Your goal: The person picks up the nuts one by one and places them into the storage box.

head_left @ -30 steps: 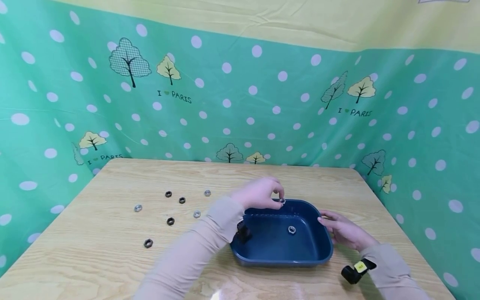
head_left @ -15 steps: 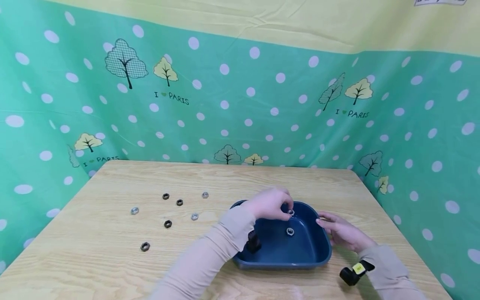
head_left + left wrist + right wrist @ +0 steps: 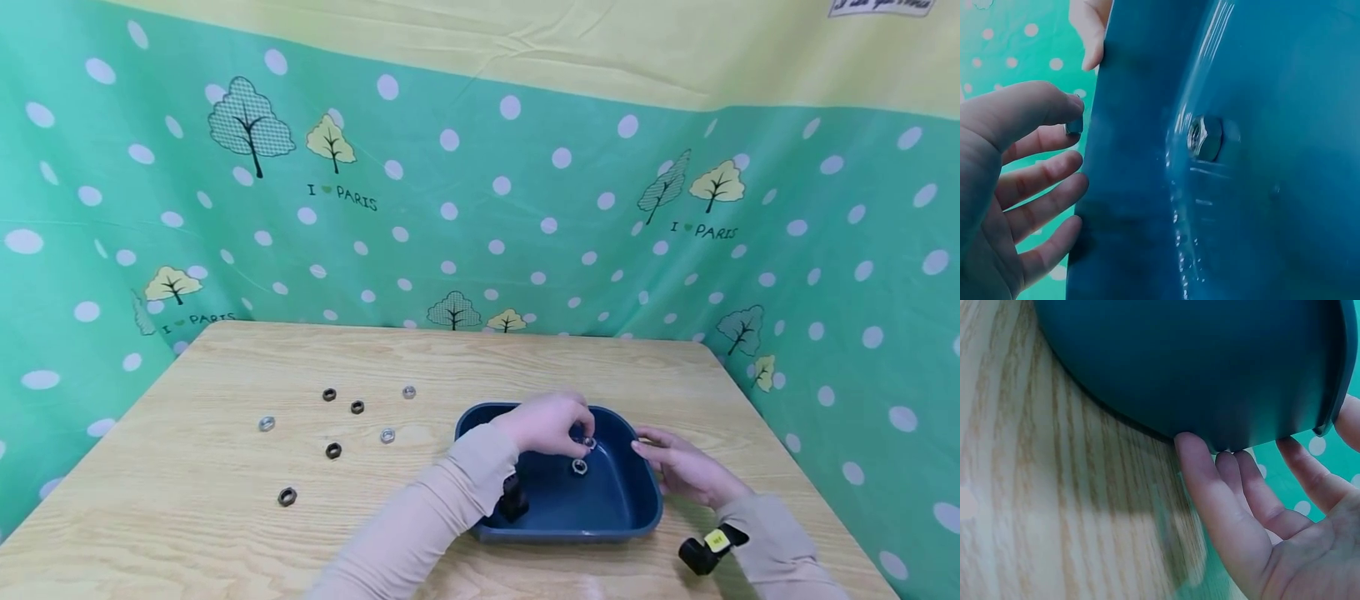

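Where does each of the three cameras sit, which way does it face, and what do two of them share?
Head: worn on the head, facing forward and down at the wooden table; both sleeves, left hand and right hand show.
Left wrist: inside the blue tray, facing a silver nut; left thumb and fingers pinch another nut.
Right wrist: low outside the tray's wall, right fingers touching it.
Shared: head and left wrist both show the resting silver nut.

tray point(image 3: 480, 421) right of centre on table point(image 3: 225, 542) | one nut point(image 3: 579, 467) inside | seven nuts point(image 3: 333, 451) scattered left of tray
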### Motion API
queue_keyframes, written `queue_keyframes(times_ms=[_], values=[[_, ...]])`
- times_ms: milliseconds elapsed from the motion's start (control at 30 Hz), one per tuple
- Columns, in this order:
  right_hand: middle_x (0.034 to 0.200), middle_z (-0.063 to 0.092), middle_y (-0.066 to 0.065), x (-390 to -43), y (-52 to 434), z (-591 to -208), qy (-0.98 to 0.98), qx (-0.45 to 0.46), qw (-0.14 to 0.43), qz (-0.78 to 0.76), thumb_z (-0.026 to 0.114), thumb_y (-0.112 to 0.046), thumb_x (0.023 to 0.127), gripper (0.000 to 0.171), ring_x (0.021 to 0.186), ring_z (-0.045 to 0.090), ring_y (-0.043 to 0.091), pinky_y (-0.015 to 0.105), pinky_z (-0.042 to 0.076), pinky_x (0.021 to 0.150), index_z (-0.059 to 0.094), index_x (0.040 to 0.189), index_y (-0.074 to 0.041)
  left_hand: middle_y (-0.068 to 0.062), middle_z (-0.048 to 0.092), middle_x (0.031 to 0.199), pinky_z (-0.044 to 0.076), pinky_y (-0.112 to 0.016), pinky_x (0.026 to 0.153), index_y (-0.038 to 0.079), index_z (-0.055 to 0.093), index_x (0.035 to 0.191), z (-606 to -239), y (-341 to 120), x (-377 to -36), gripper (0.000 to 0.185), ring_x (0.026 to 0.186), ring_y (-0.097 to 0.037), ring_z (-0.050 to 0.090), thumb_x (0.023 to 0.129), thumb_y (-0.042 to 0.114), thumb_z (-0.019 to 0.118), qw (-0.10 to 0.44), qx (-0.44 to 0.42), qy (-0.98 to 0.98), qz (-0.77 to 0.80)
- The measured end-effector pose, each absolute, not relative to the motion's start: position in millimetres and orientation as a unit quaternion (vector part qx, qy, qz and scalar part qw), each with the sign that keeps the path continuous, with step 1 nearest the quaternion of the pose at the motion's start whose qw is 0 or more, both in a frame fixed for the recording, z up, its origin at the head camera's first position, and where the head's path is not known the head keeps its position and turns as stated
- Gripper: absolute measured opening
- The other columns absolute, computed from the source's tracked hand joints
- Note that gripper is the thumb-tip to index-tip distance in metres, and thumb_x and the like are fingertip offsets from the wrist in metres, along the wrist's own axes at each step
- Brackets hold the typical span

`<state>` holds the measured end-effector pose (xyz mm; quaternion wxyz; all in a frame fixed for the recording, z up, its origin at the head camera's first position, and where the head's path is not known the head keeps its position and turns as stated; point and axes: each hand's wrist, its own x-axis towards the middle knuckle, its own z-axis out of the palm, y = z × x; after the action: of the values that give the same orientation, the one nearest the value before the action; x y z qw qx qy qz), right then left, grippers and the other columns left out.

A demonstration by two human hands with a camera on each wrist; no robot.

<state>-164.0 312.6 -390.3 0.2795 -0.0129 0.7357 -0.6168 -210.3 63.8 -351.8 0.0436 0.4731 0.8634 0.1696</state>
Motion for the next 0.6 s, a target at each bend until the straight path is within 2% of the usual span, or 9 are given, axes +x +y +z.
queue_keyframes(times_ms=[367, 600], values=[[0.124, 0.062, 0.006, -164.5, 313.3, -390.6, 0.735, -0.017, 0.283, -0.615, 0.045, -0.030, 0.100, 0.069, 0.104, 0.061, 0.016, 0.048, 0.051, 0.085, 0.009, 0.145, 0.006, 0.007, 0.061, 0.095, 0.041, -0.011, 0.070, 0.019, 0.070, 0.090, -361.2, 69.7, -205.6, 0.010, 0.079, -0.003, 0.050, 0.084, 0.026, 0.070, 0.045, 0.490, 0.857, 0.150], [0.121, 0.063, 0.003, -165.2, 313.6, -391.5, 0.736, -0.015, 0.283, -0.614, 0.046, -0.030, 0.100, 0.066, 0.103, 0.061, 0.015, 0.047, 0.051, 0.085, 0.013, 0.145, 0.005, 0.009, 0.058, 0.092, 0.040, -0.011, 0.066, 0.021, 0.068, 0.088, -367.7, 74.5, -202.2, 0.007, 0.075, -0.002, 0.050, 0.084, 0.026, 0.070, 0.056, 0.498, 0.857, 0.123]])
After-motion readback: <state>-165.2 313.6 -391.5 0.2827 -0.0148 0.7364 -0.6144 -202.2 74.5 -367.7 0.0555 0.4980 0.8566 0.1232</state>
